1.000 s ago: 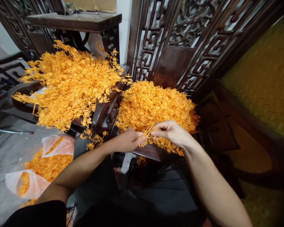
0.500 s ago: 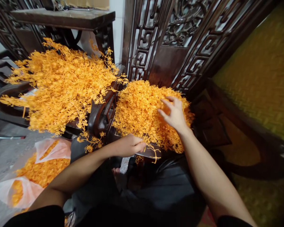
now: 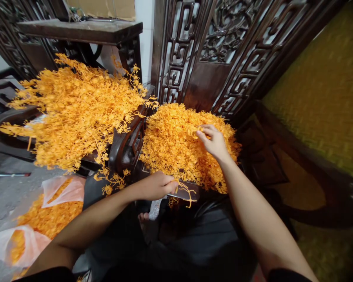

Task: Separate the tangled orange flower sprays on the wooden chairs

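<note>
Our left hand (image 3: 155,186) pinches a wiry orange sprig (image 3: 184,192) at the chair's (image 3: 126,147) front edge; our right hand (image 3: 213,141) plucks the frilly pile (image 3: 170,141).

Heaped orange plastic sprigs (image 3: 176,145), chair-top

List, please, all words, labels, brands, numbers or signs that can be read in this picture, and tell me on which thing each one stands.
None: no readable text shows anywhere.
The orange plastic sprigs, the carved wooden screen, the dark table and the plastic bags bear no lettering.
The cardboard at the top edge shows no print.
The left hand and right hand hold only sprigs.
</note>
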Demonstrator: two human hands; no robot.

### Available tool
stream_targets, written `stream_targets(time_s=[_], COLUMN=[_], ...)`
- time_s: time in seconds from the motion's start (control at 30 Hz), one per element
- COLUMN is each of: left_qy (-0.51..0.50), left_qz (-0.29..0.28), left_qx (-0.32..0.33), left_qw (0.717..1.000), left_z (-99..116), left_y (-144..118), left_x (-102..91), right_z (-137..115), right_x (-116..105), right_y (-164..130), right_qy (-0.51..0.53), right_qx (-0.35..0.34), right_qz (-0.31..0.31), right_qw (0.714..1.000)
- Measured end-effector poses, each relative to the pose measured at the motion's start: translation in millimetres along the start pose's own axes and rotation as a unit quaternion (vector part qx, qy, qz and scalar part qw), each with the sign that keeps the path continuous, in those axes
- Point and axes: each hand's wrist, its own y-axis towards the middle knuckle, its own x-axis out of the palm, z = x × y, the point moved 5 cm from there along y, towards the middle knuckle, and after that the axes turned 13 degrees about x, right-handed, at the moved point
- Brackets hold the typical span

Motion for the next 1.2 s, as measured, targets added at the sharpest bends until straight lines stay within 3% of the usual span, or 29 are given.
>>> stream_targets(time_s=[0.17, 0.37, 0.5, 0.6, 0.7, 0.83, 1.03, 1.2], left_qy=[-0.008, -0.002, 0.019, 0.077, 0.103, 0.115, 0.094, 0.056], left_qz=[-0.007, -0.022, -0.112, -0.213, -0.247, -0.236, -0.212, -0.199], left_qx=[0.003, 0.02, 0.095, 0.118, 0.113, 0.111, 0.121, 0.118], left_qw=[1.0, 1.0, 0.989, 0.967, 0.957, 0.959, 0.965, 0.971], left_z=[1, -1, 11, 18, 20, 18, 21, 22], left_y=[2, 7, 6, -3, -11, -11, -3, 0], left_x=[0.0, 4.9, 44.6, 84.5, 103.9, 98.9, 82.3, 76.4], right_z=[-11, 12, 14, 9, 3, 10, 35, 29], right_x=[-5, -10, -11, -8, -5, 1, 6, -1], right_y=[-3, 0, -3, -6, -8, -3, 5, 3], right_qy=[0.018, 0.027, -0.044, -0.073, -0.081, -0.06, 0.066, 0.081], right_qx=[0.009, 0.102, 0.06, 0.029, 0.018, 0.034, 0.108, 0.117], right_qz=[0.032, 0.101, 0.141, 0.125, 0.096, 0.064, 0.046, 0.068], right_qw=[0.999, 0.989, 0.987, 0.989, 0.992, 0.996, 0.991, 0.988])
